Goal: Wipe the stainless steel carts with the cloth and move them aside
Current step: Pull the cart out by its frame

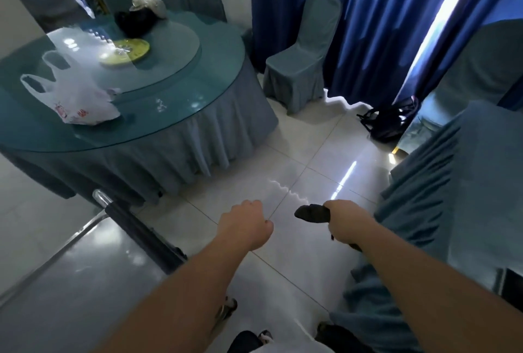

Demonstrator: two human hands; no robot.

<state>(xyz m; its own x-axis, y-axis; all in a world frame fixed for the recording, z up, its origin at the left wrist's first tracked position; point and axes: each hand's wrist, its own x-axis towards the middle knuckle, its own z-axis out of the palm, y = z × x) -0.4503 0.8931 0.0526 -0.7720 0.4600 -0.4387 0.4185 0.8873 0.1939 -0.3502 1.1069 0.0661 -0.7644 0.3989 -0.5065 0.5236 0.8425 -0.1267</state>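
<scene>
The right hand point(343, 221) is gripping a dark crumpled cloth point(312, 213), its long axis pointing toward nine o'clock. The left hand point(245, 223) is hovering clenched, holding nothing. At eight o'clock, the shiny stainless steel cart point(70, 273) is lying with its dark handle point(138, 232) running from eleven to five o'clock.

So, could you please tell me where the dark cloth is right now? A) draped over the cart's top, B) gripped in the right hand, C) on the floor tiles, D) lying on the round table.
B: the right hand grips the dark cloth in the air above the floor tiles.
</scene>
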